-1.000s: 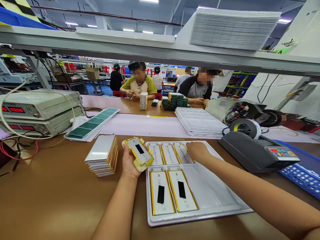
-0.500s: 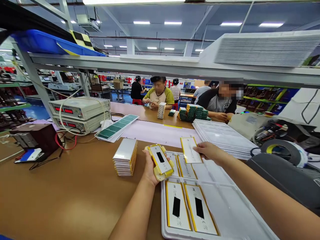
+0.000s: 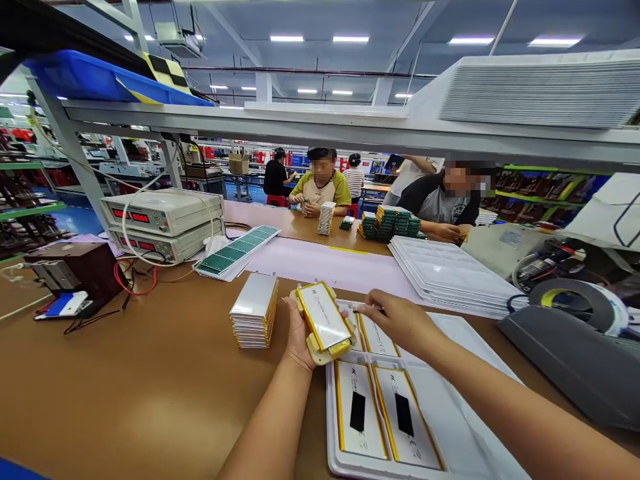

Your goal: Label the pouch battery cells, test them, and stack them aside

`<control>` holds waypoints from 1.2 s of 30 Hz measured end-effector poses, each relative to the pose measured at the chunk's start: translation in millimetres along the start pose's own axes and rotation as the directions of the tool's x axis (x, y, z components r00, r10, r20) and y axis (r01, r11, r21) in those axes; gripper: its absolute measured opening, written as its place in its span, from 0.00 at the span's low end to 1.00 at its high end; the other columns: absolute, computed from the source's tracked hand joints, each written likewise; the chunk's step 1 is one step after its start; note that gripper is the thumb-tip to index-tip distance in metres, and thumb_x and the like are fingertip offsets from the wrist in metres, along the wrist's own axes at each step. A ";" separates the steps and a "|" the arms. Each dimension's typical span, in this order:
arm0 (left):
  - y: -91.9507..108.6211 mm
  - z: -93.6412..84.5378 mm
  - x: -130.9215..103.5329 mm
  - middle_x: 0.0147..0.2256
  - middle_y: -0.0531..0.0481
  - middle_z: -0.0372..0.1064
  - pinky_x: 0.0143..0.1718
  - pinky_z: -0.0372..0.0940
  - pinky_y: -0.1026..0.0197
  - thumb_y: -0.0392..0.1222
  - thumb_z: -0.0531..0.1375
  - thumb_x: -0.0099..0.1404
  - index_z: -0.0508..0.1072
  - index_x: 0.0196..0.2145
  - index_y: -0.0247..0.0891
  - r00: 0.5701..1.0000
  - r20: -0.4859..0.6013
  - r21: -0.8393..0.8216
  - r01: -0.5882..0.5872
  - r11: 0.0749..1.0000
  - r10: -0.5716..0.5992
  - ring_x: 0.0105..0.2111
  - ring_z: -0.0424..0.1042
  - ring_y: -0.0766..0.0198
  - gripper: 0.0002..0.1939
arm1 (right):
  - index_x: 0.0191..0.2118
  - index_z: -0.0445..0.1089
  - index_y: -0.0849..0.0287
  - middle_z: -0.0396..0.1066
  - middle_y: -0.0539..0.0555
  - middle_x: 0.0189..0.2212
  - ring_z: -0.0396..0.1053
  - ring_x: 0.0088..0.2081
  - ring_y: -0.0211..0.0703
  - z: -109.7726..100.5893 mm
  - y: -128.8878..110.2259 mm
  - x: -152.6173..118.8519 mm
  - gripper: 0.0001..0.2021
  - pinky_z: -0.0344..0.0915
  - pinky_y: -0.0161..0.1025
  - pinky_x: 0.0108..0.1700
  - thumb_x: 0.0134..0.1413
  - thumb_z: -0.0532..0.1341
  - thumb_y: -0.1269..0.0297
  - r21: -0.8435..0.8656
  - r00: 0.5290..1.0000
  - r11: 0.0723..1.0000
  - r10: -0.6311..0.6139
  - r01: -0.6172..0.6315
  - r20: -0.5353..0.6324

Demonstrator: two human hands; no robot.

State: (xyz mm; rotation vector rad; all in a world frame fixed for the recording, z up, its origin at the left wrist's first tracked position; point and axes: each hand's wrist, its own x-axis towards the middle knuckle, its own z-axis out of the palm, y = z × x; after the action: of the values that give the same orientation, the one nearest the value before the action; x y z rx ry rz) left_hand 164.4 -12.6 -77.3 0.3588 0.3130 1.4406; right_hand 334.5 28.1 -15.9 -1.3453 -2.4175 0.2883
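I have the left grip (image 3: 299, 339) closed around a cream holder (image 3: 319, 357), with a white, yellow-edged cell (image 3: 324, 317) lying tilted on top of it, at the left edge of the tray (image 3: 440, 408). My right grip (image 3: 397, 317) hangs over the tray near that cell, fingers bent, and I can't tell whether they pinch anything. Farther out, two black-marked cells (image 3: 361, 437) lie in the tray's near row, and a stack of cells (image 3: 254, 303) stands on the tabletop (image 3: 175, 387) to the left.

brown bench (image 3: 150, 387) | white tray (image 3: 455, 427) | stack of flat packs (image 3: 253, 313) | stacked meters (image 3: 165, 230) | maroon box (image 3: 83, 270) | grey machine (image 3: 565, 370)
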 end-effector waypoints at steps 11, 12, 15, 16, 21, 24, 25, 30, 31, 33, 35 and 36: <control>-0.1 -2.7 3.0 0.32 0.41 0.71 0.41 0.62 0.50 0.36 0.56 0.53 0.67 0.40 0.29 0.970 -0.220 0.071 -0.092 0.993 0.106 0.32 0.71 0.57 0.15 | 0.30 0.62 0.55 0.65 0.48 0.23 0.63 0.27 0.40 34.0 130.0 -81.1 0.17 0.56 0.33 0.28 0.53 0.45 0.48 0.165 0.966 0.958 0.209 -0.234 0.155; -0.9 -3.4 3.6 0.31 0.41 0.71 0.41 0.62 0.50 0.34 0.56 0.52 0.67 0.39 0.29 0.965 -0.239 0.078 -0.090 0.993 0.107 0.32 0.71 0.57 0.15 | 0.30 0.62 0.55 0.65 0.48 0.23 0.63 0.27 0.40 38.6 134.9 -84.6 0.17 0.57 0.33 0.28 0.53 0.45 0.48 0.185 0.964 0.952 0.215 -0.242 0.154; -2.9 -4.5 4.3 0.31 0.43 0.71 0.41 0.62 0.49 0.33 0.55 0.51 0.67 0.40 0.31 0.967 -0.235 0.104 -0.074 0.992 0.097 0.33 0.71 0.56 0.16 | 0.32 0.62 0.55 0.67 0.49 0.25 0.65 0.29 0.41 49.3 141.8 -89.4 0.16 0.58 0.32 0.29 0.53 0.46 0.48 0.264 0.965 0.932 0.212 -0.247 0.153; -3.3 -4.2 4.2 0.31 0.43 0.71 0.41 0.62 0.49 0.33 0.55 0.51 0.67 0.40 0.31 0.969 -0.232 0.117 -0.059 0.991 0.085 0.34 0.71 0.56 0.16 | 0.33 0.62 0.54 0.68 0.49 0.26 0.65 0.29 0.41 50.9 141.9 -89.7 0.16 0.58 0.32 0.30 0.53 0.47 0.48 0.289 0.965 0.925 0.208 -0.246 0.157; -3.8 0.9 4.1 0.32 0.42 0.71 0.41 0.61 0.47 0.33 0.54 0.51 0.65 0.43 0.30 0.954 -0.301 0.196 0.045 0.979 0.017 0.37 0.70 0.52 0.19 | 0.33 0.61 0.52 0.67 0.48 0.26 0.65 0.29 0.41 42.9 136.4 -89.5 0.14 0.58 0.32 0.31 0.53 0.46 0.49 0.345 0.953 0.894 0.229 -0.286 0.197; -3.3 3.9 5.4 0.33 0.39 0.71 0.42 0.61 0.45 0.34 0.54 0.51 0.64 0.43 0.29 0.946 -0.323 0.243 0.068 0.968 0.014 0.39 0.69 0.49 0.20 | 0.33 0.61 0.52 0.68 0.48 0.27 0.65 0.30 0.41 38.5 136.5 -89.3 0.13 0.58 0.32 0.31 0.54 0.46 0.51 0.355 0.937 0.876 0.253 -0.327 0.239; -3.1 4.5 5.9 0.34 0.38 0.71 0.42 0.61 0.45 0.34 0.54 0.51 0.64 0.44 0.29 0.944 -0.329 0.254 0.075 0.964 0.013 0.39 0.69 0.49 0.20 | 0.33 0.61 0.51 0.68 0.48 0.28 0.66 0.30 0.41 39.0 137.6 -89.1 0.13 0.58 0.32 0.32 0.54 0.46 0.51 0.359 0.935 0.872 0.255 -0.333 0.247; -1.5 4.7 8.3 0.34 0.38 0.71 0.42 0.60 0.44 0.35 0.54 0.51 0.61 0.47 0.30 0.940 -0.341 0.277 0.107 0.955 -0.007 0.40 0.69 0.47 0.24 | 0.34 0.61 0.51 0.69 0.48 0.31 0.66 0.32 0.42 48.2 144.3 -86.6 0.12 0.58 0.33 0.32 0.54 0.46 0.52 0.371 0.940 0.870 0.255 -0.326 0.227; -1.2 4.4 8.6 0.34 0.38 0.71 0.41 0.60 0.44 0.35 0.53 0.51 0.61 0.48 0.31 0.943 -0.334 0.275 0.110 0.955 -0.012 0.40 0.69 0.47 0.24 | 0.34 0.61 0.51 0.69 0.48 0.31 0.66 0.33 0.42 49.0 144.5 -86.3 0.12 0.58 0.33 0.32 0.53 0.47 0.52 0.375 0.940 0.867 0.259 -0.327 0.222; -0.8 4.2 8.8 0.34 0.38 0.70 0.41 0.61 0.44 0.35 0.53 0.51 0.60 0.49 0.31 0.946 -0.324 0.266 0.117 0.957 -0.026 0.40 0.69 0.48 0.25 | 0.34 0.62 0.51 0.69 0.49 0.32 0.66 0.32 0.42 48.0 143.4 -86.5 0.11 0.58 0.33 0.31 0.53 0.47 0.53 0.386 0.940 0.861 0.269 -0.332 0.210; -1.0 5.0 8.8 0.34 0.38 0.70 0.41 0.61 0.44 0.35 0.53 0.51 0.60 0.49 0.31 0.947 -0.320 0.256 0.123 0.959 -0.036 0.40 0.69 0.47 0.25 | 0.34 0.62 0.51 0.70 0.49 0.31 0.66 0.32 0.42 45.1 141.3 -87.4 0.11 0.58 0.33 0.31 0.52 0.48 0.53 0.390 0.939 0.857 0.276 -0.337 0.206; -1.3 5.8 8.7 0.34 0.38 0.70 0.41 0.61 0.43 0.35 0.53 0.51 0.60 0.48 0.31 0.946 -0.321 0.253 0.129 0.959 -0.043 0.40 0.68 0.47 0.25 | 0.35 0.62 0.51 0.69 0.49 0.31 0.66 0.31 0.42 43.7 140.4 -87.9 0.11 0.58 0.33 0.31 0.52 0.48 0.53 0.388 0.939 0.858 0.277 -0.338 0.206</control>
State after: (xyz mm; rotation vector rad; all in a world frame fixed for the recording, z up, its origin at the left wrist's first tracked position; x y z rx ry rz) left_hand 168.9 -4.4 -72.6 0.3318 0.7814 1.3680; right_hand 468.5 27.1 -122.6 -1.5361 -2.0638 0.9614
